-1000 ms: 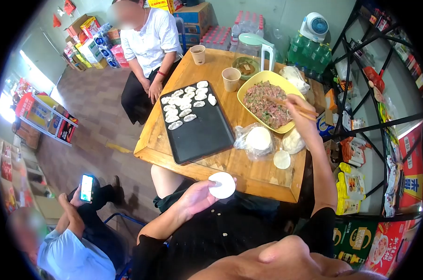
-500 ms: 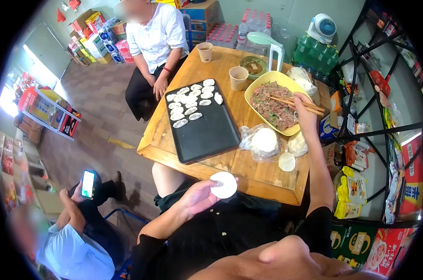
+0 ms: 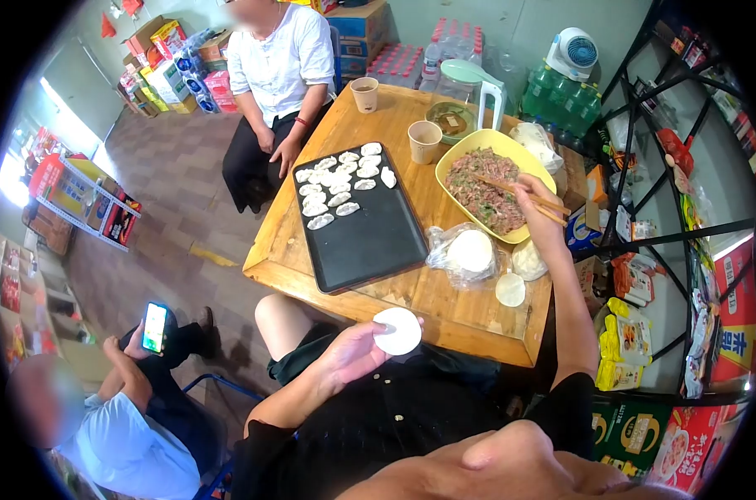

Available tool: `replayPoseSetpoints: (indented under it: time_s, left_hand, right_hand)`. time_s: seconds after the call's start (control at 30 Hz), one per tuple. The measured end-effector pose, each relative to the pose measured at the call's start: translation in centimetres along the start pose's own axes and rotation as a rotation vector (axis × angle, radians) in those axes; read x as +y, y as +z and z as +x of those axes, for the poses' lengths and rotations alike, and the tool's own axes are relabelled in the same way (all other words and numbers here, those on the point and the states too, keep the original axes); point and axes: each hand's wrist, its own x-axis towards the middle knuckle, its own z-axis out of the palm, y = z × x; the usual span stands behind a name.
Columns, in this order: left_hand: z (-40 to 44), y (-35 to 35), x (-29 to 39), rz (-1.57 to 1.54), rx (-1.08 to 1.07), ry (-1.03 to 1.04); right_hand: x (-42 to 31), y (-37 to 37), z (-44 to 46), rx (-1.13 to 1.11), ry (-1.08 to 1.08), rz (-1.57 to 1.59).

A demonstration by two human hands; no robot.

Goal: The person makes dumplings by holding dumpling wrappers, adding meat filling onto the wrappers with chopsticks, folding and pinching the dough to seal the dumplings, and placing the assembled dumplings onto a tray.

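A round white dough wrapper [image 3: 400, 332] lies on the fingers of my left hand [image 3: 353, 354], its edge under my thumb, in front of the table. My right hand [image 3: 538, 204] is closed on a pair of wooden chopsticks [image 3: 553, 215], whose tips are in the minced filling [image 3: 480, 185] in the yellow bowl [image 3: 450, 197]. Stacked wrappers [image 3: 470, 251] sit in a plastic bag near the bowl, and a single wrapper [image 3: 510, 290] lies on the wood beside them. Several filled dumplings [image 3: 338, 185] are at the far end of the black tray [image 3: 367, 245].
Two paper cups [image 3: 365, 95] and a lidded clear jug [image 3: 455, 104] stand at the back of the wooden table [image 3: 282, 225]. One person [image 3: 282, 67] sits beyond its left side; another [image 3: 136, 433] holds a phone at lower left. Shelves [image 3: 657, 233] line the right.
The chopsticks have shifted a little within the filling as my right hand moved. The view has swung slightly. My left hand holds the wrapper much as before.
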Motion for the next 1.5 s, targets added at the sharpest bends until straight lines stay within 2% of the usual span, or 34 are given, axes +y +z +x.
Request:
replayPoseSetpoints:
  time_s: [0.07, 0.13, 0.33, 0.47, 0.67, 0.93, 1.17, 1.33, 1.5]
  left_hand:
    - [0.2, -0.1, 0.0, -0.041, -0.012, -0.015]
    - [0.3, 0.0, -0.1, -0.043, -0.011, -0.019]
    - [0.5, 0.0, -0.1, -0.024, 0.014, -0.013]
    - [0.4, 0.1, 0.0, -0.023, 0.007, -0.016]
    - [0.3, -0.1, 0.0, -0.014, -0.007, -0.014]
    - [0.2, 0.2, 0.3, 0.006, 0.010, -0.003]
    - [0.6, 1.1, 0.7, 0.054, 0.011, 0.006]
    - [0.6, 1.5, 0.9, 0.050, -0.014, -0.003]
    - [0.9, 1.1, 0.9, -0.029, -0.019, 0.003]
  right_hand:
    - [-0.2, -0.5, -0.3, 0.013, -0.022, -0.053]
    - [-1.7, -1.0, -0.5, 0.053, 0.059, 0.149]
    - [-1.7, -2.0, -0.6, 0.224, 0.071, 0.103]
    - [0.4, -1.2, -0.5, 0.155, 0.101, 0.132]
    - [-0.2, -0.1, -0.9, 0.118, 0.052, 0.134]
    - [-1.0, -0.3, -1.7, 0.177, 0.052, 0.224]
    - [-1.5, 0.2, -2.3, 0.113, -0.032, -0.028]
    - [-1.4, 0.6, -2.2, 0.063, -0.202, -0.149]
    - [-2.2, 0.1, -2.4, 0.143, -0.311, -0.201]
